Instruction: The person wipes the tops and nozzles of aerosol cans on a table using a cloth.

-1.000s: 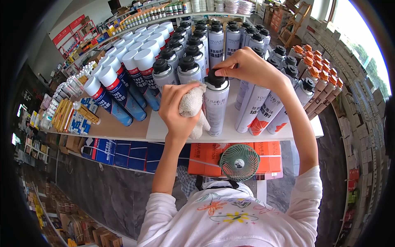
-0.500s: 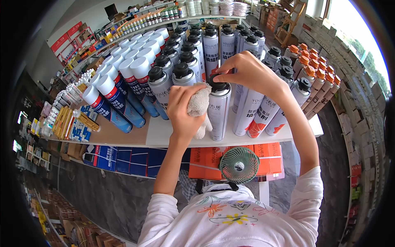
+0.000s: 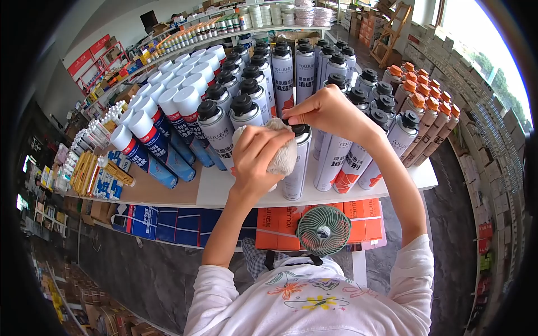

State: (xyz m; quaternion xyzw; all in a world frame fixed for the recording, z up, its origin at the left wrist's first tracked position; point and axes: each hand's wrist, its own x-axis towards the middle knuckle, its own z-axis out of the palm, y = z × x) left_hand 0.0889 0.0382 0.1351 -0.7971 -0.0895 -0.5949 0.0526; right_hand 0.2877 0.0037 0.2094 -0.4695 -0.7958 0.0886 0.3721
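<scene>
A bunched beige cloth is gripped in my left hand, pressed against the upper side of a white spray can with a black cap. My right hand pinches the top of that can's black cap, fingers bent over it. The can stands upright at the front edge of the white shelf top. Just left of it is another black-capped can; to the right, more of the same white cans lean slightly in view. The cloth hides part of the can.
Blue cans with white caps fill the left side, beside yellow tubes. Brown cans with orange caps stand at the right. Below the top are orange boxes, blue boxes and a green fan in front of my body.
My left hand and the cloth have shifted right, onto the can's neck. My right hand stays at the cap, slightly lower. The view has moved a little.
</scene>
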